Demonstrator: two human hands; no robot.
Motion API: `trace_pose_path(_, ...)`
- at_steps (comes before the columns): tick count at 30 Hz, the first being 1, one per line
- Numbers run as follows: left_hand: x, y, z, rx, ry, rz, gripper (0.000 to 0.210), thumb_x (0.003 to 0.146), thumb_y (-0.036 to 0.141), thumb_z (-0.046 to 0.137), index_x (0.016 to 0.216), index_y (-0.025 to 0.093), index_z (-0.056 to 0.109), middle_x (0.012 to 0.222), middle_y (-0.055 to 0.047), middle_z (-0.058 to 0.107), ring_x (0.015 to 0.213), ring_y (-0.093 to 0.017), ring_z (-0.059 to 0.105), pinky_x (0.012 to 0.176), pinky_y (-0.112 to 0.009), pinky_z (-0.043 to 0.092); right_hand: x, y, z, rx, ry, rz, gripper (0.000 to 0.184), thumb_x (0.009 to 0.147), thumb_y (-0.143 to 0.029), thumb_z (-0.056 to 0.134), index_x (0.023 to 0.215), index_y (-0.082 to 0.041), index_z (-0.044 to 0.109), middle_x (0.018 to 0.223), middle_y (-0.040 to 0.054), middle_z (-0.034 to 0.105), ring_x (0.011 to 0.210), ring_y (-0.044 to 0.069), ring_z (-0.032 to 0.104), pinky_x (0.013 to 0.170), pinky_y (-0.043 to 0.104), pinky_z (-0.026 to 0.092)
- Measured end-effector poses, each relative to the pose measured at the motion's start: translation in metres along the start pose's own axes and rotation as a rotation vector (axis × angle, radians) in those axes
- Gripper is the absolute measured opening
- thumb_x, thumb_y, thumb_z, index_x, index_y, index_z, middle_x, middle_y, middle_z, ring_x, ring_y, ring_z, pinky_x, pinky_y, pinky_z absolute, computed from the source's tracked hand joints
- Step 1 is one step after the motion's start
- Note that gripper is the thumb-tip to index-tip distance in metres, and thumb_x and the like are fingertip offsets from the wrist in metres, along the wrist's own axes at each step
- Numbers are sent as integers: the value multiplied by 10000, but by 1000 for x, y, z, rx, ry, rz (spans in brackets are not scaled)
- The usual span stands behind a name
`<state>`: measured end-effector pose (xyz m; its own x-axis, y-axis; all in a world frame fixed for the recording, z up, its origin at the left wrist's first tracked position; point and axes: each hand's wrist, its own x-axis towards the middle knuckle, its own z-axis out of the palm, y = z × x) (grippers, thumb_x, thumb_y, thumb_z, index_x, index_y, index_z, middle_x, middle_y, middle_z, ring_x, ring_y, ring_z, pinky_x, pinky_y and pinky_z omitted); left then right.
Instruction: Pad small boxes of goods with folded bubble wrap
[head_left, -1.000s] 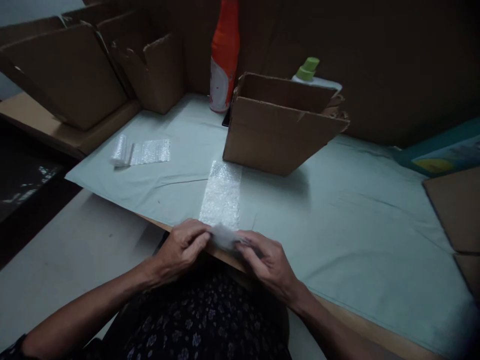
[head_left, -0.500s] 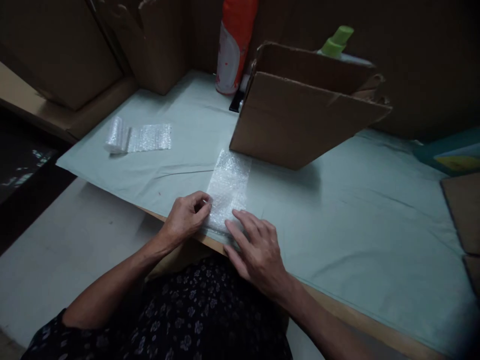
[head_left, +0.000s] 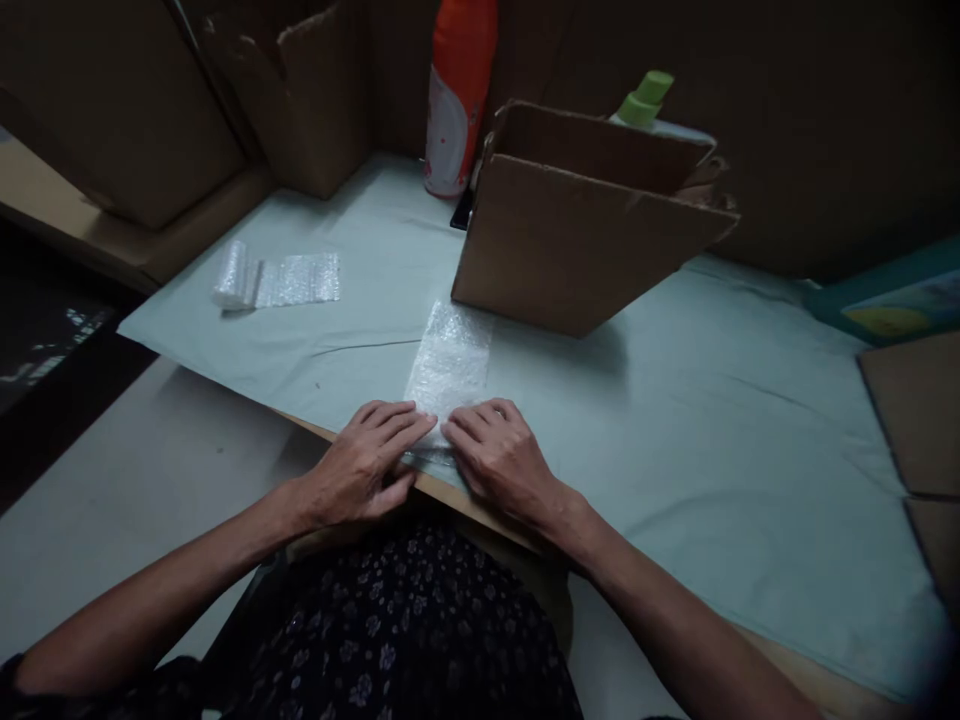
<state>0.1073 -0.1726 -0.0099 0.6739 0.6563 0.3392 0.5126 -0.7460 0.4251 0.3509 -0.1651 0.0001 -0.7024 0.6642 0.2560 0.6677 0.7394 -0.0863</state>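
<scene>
A strip of clear bubble wrap (head_left: 450,355) lies flat on the pale green cloth, its near end by the table's front edge. My left hand (head_left: 375,455) rests on the strip's near left part, fingers stretched out and thumb apart. From the other side, my right hand (head_left: 502,450) lies on the near right part with its fingers slightly bent and pressed down on the plastic. The fingertips of both hands almost meet over the strip. Farther left sits a partly unrolled roll of bubble wrap (head_left: 234,277).
Just beyond the strip stands an open cardboard box (head_left: 585,240), a green-capped bottle (head_left: 643,100) behind it. An orange and white bottle (head_left: 459,100) stands at the back. Larger cartons (head_left: 315,100) are at the left, and a teal box (head_left: 892,300) is at the right.
My left hand has gone from a pinch at the strip's left edge to stretched fingers on it. My right hand's spread fingers have drawn together and settled on the strip.
</scene>
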Motion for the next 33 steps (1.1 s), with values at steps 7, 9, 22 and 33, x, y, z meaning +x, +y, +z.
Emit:
trace_pose_path(7, 6, -3, -4, -43, -44, -37, 788, 834, 132, 618, 1563, 187, 323, 1389, -166, 630, 1262, -309, 593, 1038, -510, 478, -4, -8, 0, -24, -22, -33, 262, 986, -89, 454, 1109, -94, 686, 1141, 176, 727, 1000, 269, 616, 972, 462, 418)
trace_pose_path(9, 8, -2, -6, -58, -33, -79, 768, 856, 195, 646, 1557, 182, 335, 1325, -152, 663, 1200, -299, 611, 1014, -500, 490, 0, -3, 1, 52, -26, 0, 243, 985, -94, 465, 1030, -116, 703, 1040, 144, 749, 916, 255, 624, 933, 459, 432)
trace_pose_path(22, 38, -6, 9, -114, -68, -489, 554, 917, 252, 580, 1461, 186, 497, 787, -1, 681, 663, -177, 618, 668, -308, 496, -26, -10, -21, 93, 129, 115, 273, 984, -204, 569, 1240, -159, 653, 1227, 149, 708, 1105, 285, 614, 910, 447, 467)
trace_pose_path(33, 15, 18, 1, -61, 35, -91, 369, 997, 121, 482, 1360, 172, 528, 1032, -79, 718, 945, -212, 621, 878, -378, 500, -22, 3, -24, 434, -32, 211, 237, 1032, -205, 536, 1244, -198, 640, 1094, 51, 759, 976, 200, 657, 908, 377, 477)
